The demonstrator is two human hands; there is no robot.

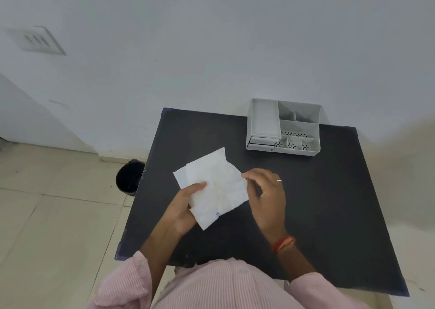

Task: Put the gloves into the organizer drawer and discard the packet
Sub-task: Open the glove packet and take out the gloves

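Left hand [182, 208] grips flat white paper packet [213, 187] at frame centre; right hand [266, 195] pinches its right edge above black worktop [329, 202].

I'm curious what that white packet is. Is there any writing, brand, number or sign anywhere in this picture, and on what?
White packet, near its lower edge: a small blue mark, perhaps "S" with another character, too small and blurred to read for certain.
Grey organizer: no text visible.
Black bin on the floor: no text visible.
Wall plate: blurred, no legible text.
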